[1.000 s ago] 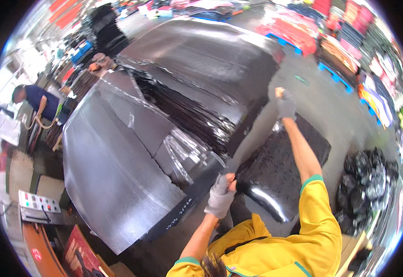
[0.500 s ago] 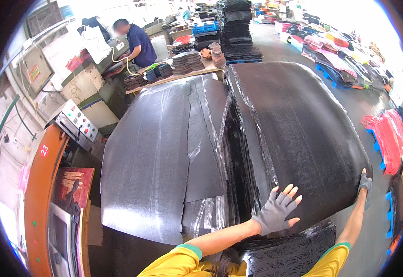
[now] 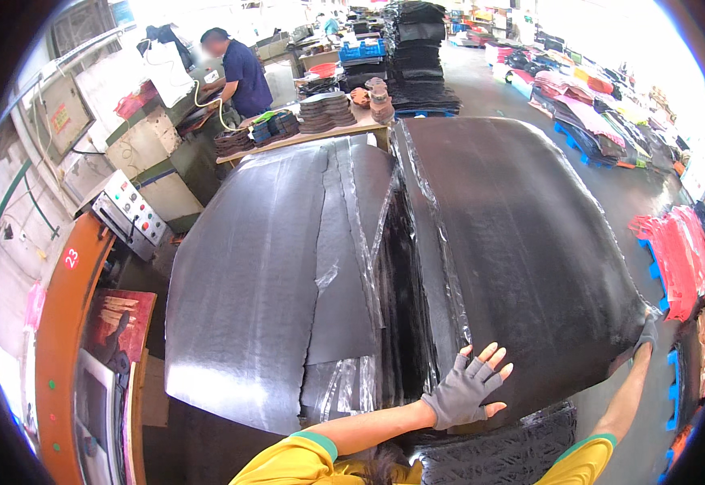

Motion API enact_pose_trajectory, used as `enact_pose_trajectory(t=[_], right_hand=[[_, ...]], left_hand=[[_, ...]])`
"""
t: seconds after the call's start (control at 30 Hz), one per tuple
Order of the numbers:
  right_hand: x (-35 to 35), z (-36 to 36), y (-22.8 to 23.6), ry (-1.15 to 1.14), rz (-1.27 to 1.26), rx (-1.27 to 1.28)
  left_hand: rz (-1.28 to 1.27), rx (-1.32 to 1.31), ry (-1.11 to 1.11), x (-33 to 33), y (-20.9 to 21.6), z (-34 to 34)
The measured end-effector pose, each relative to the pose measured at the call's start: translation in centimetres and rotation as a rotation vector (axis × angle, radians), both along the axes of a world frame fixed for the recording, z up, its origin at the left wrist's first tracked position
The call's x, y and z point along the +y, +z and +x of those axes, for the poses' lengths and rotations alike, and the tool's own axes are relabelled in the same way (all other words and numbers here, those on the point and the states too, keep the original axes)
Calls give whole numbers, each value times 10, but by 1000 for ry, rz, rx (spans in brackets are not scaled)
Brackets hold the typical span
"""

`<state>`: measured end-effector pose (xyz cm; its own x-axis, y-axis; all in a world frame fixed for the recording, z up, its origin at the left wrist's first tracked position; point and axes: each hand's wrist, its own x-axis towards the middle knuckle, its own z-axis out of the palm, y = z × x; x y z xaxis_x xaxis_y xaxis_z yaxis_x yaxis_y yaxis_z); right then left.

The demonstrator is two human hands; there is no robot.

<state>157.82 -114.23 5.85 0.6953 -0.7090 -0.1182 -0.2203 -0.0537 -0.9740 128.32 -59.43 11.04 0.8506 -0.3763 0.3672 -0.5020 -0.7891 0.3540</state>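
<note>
A large, smooth black sheet, like rubber, tops the right-hand stack. My left hand, in a grey fingerless glove, lies on its near edge with the fingers spread. At the near right corner my right hand, gloved alike, grips the sheet's edge; the corner is slightly raised there and the fingertips are partly hidden. Left of a dark gap stands a second stack of black sheets, with a ragged-edged piece on top. Close to my body lies a pile of patterned black sheets.
An orange machine frame and a control box with buttons stand at left. Behind the stacks is a bench with piled cut pieces. A co-worker stands at a machine beyond. Red sheets on a blue pallet lie at right.
My right hand has shifted slightly outward and down, and the sheet's corner is now lifted at its fingers. My left hand stays flat on the sheet. The view has shifted a little.
</note>
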Motion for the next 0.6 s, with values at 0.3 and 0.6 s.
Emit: enact_pose_trajectory(t=[0.3,0.6], right_hand=[[156,-47,114,371,-1318,284],[366,-102,132,780,-1569,-211]], left_hand=[[18,-3,-18,1,-2,0],[-960,492,52,39,62,79]])
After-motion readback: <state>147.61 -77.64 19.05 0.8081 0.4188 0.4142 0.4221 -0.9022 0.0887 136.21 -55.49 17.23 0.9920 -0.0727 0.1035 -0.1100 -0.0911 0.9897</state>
